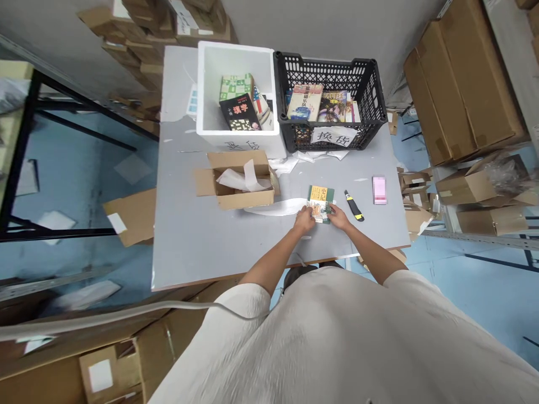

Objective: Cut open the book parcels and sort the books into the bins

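A book point(320, 197) with a green and yellow cover lies near the front of the grey table, its cover facing up. On its left edge is my left hand point(304, 219), the fingers closed on the lower corner. My right hand point(338, 217) grips the opposite edge, thumb and fingers pressed together there. Just right of the book rests a black and yellow utility knife point(354, 206), touched by neither hand. A strip of white paper point(278, 207) lies to the left, partly beside the book.
An open cardboard box point(246, 200) with white wrapping inside stands left of my hands. Behind are a white foam box point(201, 90) and a black crate point(374, 106), both holding books. A pink-screened phone point(379, 189) lies at right. Shelves and cartons point(467, 95) flank the table point(189, 241).
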The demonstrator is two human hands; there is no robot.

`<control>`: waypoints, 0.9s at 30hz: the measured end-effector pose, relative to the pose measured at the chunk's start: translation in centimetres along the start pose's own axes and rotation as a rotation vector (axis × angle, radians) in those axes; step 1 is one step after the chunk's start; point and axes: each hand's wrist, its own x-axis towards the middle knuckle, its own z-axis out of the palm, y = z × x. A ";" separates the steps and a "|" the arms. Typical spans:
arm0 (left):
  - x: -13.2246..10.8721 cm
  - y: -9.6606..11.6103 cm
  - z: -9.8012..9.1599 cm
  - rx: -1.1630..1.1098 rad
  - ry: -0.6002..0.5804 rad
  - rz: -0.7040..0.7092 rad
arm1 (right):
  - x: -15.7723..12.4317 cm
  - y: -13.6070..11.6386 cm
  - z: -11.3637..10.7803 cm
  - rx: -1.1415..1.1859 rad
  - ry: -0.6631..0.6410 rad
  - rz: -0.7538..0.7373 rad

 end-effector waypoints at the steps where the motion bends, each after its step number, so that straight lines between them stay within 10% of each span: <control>1: 0.2 0.0 0.0 -0.043 0.015 -0.025 | -0.1 0.0 -0.1 0.033 -0.008 0.045; 12: -1.1 0.3 1.1 -0.534 0.235 -0.165 | -1.4 -0.3 0.0 0.336 0.035 0.105; 27: -1.9 1.1 -3.8 -0.708 0.346 -0.058 | -1.9 -4.9 -3.8 0.635 0.194 0.173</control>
